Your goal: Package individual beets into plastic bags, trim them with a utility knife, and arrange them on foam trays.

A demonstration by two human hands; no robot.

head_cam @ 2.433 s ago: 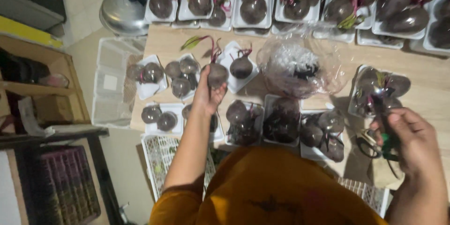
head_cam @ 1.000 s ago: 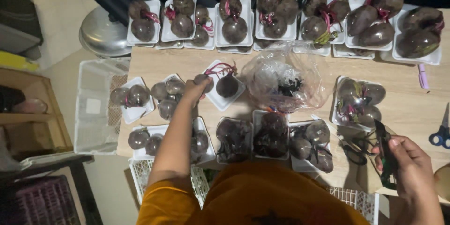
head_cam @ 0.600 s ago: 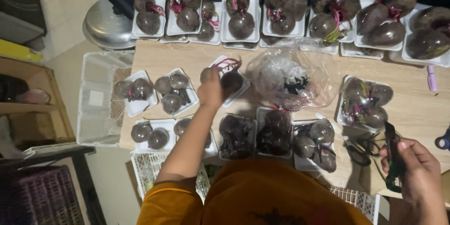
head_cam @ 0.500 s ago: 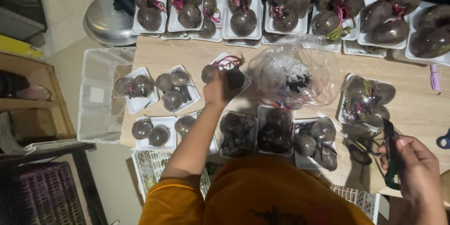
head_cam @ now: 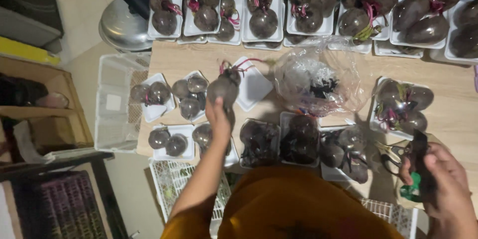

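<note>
A: Where the view starts, far out from the left hand [head_cam: 217, 117], a clear plastic crate [head_cam: 115, 102] hangs off the wooden table [head_cam: 179, 62]; its contents can't be made out. Beyond it, a metal lid [head_cam: 122, 24], partly cut by the row of trays.

B: And the left hand itself?

A: Fingers closed around a dark beetroot [head_cam: 222, 88], lifted just above the table. Red stem ends [head_cam: 236, 65] trail off its top. Palm hidden; only the back of the hand and the forearm show.

B: What lies beside it?

A: Just past the beetroot, an empty white foam tray [head_cam: 255, 85], one corner under it. Left of the hand, small trays of beetroots [head_cam: 189, 95]. Below the wrist, another tray [head_cam: 172, 142], half covered by the arm.

B: Between the hands?

A: A crumpled clear plastic bag [head_cam: 318, 82] with something dark inside, too blurred to name. Nearer the body, three wrapped trays [head_cam: 298, 139], deep in shadow, edges lost under the orange shirt [head_cam: 298, 204].

B: Right hand?

A: The right hand [head_cam: 445, 179] is curled around a dark flat object [head_cam: 419, 157]; can't tell what it is. Something green [head_cam: 412, 192] shows beneath the fingers. Scissors [head_cam: 391, 152] lie touching distance to its left. Hand cut off by the frame's lower edge.

B: Far side?

A: A row of larger trays [head_cam: 308, 7], the rightmost cropped.
</note>
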